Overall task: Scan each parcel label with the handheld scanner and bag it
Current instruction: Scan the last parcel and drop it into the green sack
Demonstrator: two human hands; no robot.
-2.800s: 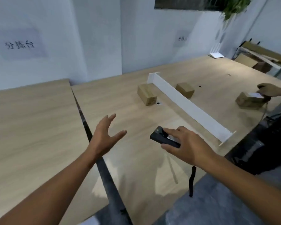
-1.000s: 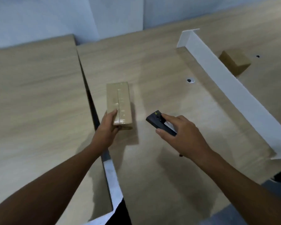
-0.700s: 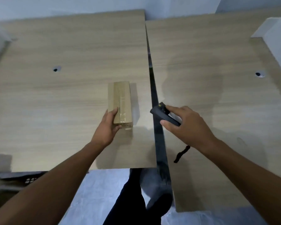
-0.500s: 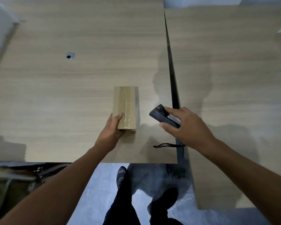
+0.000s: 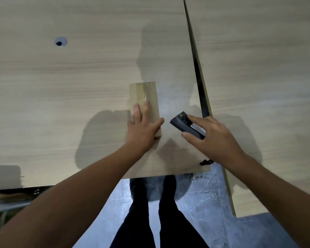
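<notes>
Since half a second ago, the left hand point(image 5: 141, 127) has slid further up the small brown cardboard parcel sealed with clear tape point(image 5: 149, 93). It now lies flat on the parcel's top near end instead of clutching its corner. The fingers point(image 5: 136, 111) are stretched straight along the lid and the thumb spreads out to the parcel's right edge, so the hand presses rather than grips. The parcel rests on the pale wood-grain table point(image 5: 61, 104), its far end reaching out beyond the fingertips.

Just to the right of that thumb, and apart from it, the right hand point(image 5: 213, 138) grips the black handheld scanner point(image 5: 182, 123). Its fingers curl over the scanner's top and the thumb goes underneath, and the scanner's front end is angled toward the parcel. A dark wrist strap point(image 5: 205, 162) shows below this wrist. A second pale wooden table point(image 5: 258, 86) lies beyond the right hand, across a dark gap. No label shows on the parcel.
</notes>
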